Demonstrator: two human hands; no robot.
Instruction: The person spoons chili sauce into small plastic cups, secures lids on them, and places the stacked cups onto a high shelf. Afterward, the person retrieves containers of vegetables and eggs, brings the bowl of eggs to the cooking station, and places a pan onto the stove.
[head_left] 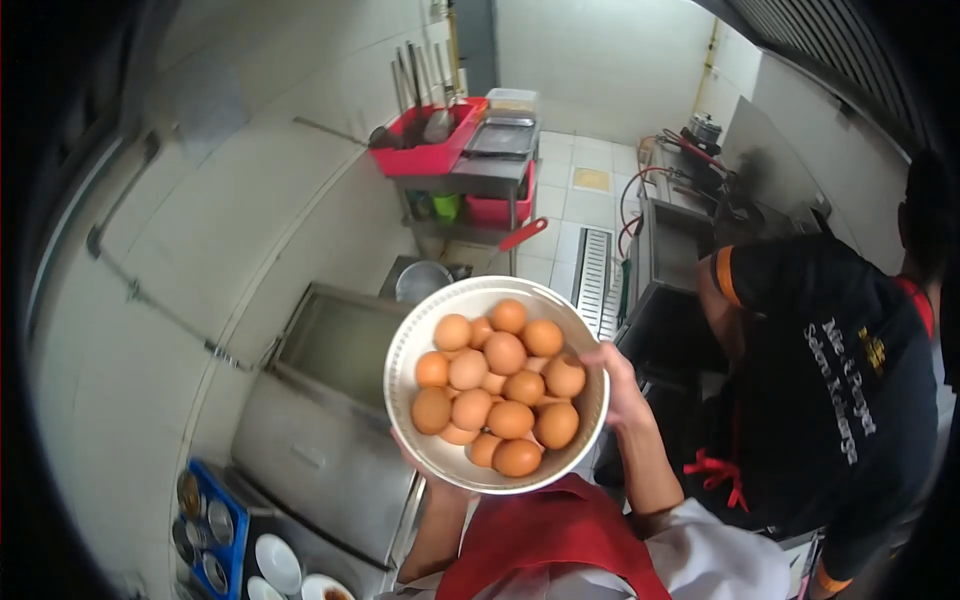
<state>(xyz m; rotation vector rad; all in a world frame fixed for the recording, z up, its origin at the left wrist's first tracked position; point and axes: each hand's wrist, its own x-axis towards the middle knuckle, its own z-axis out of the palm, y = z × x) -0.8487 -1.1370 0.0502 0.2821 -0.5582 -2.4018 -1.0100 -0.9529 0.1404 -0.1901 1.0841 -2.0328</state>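
Note:
A round white bowl [400, 360] with several brown eggs [505, 353] in it is held up in front of my red apron. My right hand [618, 385] grips the bowl's right rim, with the thumb over the edge near an egg. On the lower left, my left hand [425, 465] supports the bowl from the side and below; most of its fingers are hidden behind the bowl.
A co-worker [830, 380] in a black shirt stands close on the right, by the stove [680, 245]. Ahead is a metal table [465, 180] with a red bin [425, 155] of utensils. A steel sink [345, 345] and blue rack [215, 530] are left.

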